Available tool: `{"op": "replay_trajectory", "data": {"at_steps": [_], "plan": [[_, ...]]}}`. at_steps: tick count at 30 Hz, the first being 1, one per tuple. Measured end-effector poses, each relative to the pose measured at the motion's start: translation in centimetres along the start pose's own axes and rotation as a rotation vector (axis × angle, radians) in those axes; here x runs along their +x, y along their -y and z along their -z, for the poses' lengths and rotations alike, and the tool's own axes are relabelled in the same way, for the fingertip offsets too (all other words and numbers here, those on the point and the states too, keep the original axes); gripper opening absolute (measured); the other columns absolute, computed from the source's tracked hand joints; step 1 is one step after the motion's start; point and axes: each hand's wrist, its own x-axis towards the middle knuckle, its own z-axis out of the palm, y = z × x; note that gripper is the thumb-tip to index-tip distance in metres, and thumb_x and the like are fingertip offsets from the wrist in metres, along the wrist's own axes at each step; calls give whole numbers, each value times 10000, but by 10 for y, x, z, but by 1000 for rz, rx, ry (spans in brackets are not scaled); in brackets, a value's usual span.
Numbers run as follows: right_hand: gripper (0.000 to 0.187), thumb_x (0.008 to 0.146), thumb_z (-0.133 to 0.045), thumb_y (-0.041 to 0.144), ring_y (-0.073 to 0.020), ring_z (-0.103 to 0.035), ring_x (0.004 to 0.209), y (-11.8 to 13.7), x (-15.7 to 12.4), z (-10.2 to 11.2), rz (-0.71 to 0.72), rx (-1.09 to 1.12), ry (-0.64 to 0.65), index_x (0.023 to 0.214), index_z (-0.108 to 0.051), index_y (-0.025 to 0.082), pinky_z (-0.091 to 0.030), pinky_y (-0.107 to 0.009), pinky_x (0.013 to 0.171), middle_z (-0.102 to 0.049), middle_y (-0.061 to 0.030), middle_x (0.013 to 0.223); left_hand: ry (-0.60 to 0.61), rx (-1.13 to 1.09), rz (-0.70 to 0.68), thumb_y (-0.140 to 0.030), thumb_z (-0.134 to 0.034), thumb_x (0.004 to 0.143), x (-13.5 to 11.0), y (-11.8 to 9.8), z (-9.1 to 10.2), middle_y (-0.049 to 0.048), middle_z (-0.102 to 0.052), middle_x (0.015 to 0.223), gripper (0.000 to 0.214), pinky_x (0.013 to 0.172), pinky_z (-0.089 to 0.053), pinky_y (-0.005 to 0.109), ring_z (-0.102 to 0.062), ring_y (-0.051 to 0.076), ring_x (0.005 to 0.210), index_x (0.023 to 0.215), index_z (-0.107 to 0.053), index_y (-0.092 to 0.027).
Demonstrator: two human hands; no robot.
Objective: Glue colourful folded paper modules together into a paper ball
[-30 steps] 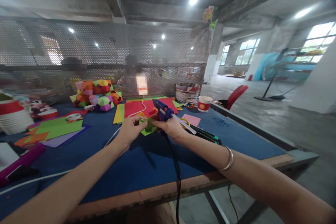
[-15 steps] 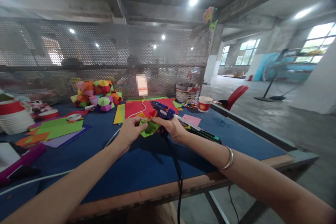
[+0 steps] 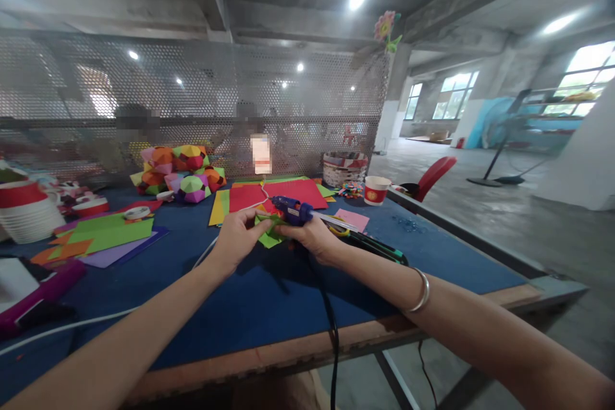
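Pointing left, glue gun point(image 3: 293, 209) seems near-level.

The hands point(image 3: 235, 238) point(image 3: 317, 240) partly hide their green paper point(image 3: 271, 238).

Both bare arms point(image 3: 173, 304) extended over dark blue flat surface point(image 3: 230, 314). Bare left hand point(image 3: 234, 240) and bare right hand point(image 3: 317, 240) close together over its middle, fingers curled, thumbs pointing inward.

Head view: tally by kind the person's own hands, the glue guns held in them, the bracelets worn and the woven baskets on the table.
Hands: 2 (left hand, right hand)
Held glue gun: 1
Bracelet: 1
Woven basket: 1
Total: 5
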Motion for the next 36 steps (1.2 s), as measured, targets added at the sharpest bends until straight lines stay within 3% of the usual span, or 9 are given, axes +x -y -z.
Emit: {"op": "replay_trajectory", "data": {"at_steps": [6,9,13,16,18,21,24,31,36], "plan": [[316,526,-888,294,-120,-538,586,2,6,3,11,108,-87,733,-681,176,-436,-259,544,-652,8,678,-77,105,7,-396,-798,682,2,3,4,9,-705,607,242,573,-495,275,-613,164,555,771,-780,-172],[270,571,-861,258,-142,-609,654,4,8,4,-20,148,-125,768,-698,172,-496,-265,598,-697,-16,748,-87,134,-1,-407,-806,676,3,6,6,-2,-680,565,236,539,-471,267,-599,164,534,747,-780,-184],[294,688,-861,387,-159,-633,611,4,6,6,-75,7,-139,845,-708,191,-492,-266,520,-712,-26,769,-84,157,-8,-394,-802,681,3,8,6,-13,-653,523,203,510,-460,263,-603,171,517,727,-777,-197],[341,788,-803,506,-132,-562,483,4,6,9,-11,-139,-122,920,-716,204,-415,-255,450,-689,-5,683,-76,164,-11,-367,-789,693,2,7,5,-8,-668,541,169,529,-482,269,-622,178,535,730,-780,-202],[353,821,-761,547,-111,-486,423,5,6,11,30,-221,-140,872,-707,202,-358,-253,426,-641,14,594,-71,158,-4,-347,-783,696,2,7,5,3,-683,560,150,546,-495,277,-637,188,559,730,-783,-200],[391,762,-797,544,-102,-416,421,5,7,13,47,-269,-185,672,-622,206,-316,-259,442,-515,45,474,-64,143,7,-328,-777,695,2,6,5,11,-692,579,138,569,-506,284,-651,198,589,739,-784,-197],[450,701,-830,532,-102,-398,448,6,5,11,36,-183,-157,575,-536,216,-325,-267,480,-445,60,436,-51,140,-2,-330,-769,696,1,6,4,10,-694,595,143,583,-505,287,-644,196,598,756,-779,-201],[539,576,-926,540,-76,-365,430,9,3,4,-160,11,-69,531,-497,217,-300,-251,461,-411,79,415,13,144,-41,-327,-708,700,0,0,1,-5,-674,599,142,591,-474,275,-602,171,588,748,-745,-198],[523,542,-951,512,-72,-380,443,10,1,3,-130,-23,-52,562,-529,204,-299,-239,453,-449,71,452,39,115,-58,-313,-686,705,-1,-4,1,24,-746,698,143,652,-520,282,-667,188,660,751,-745,-191]]}}
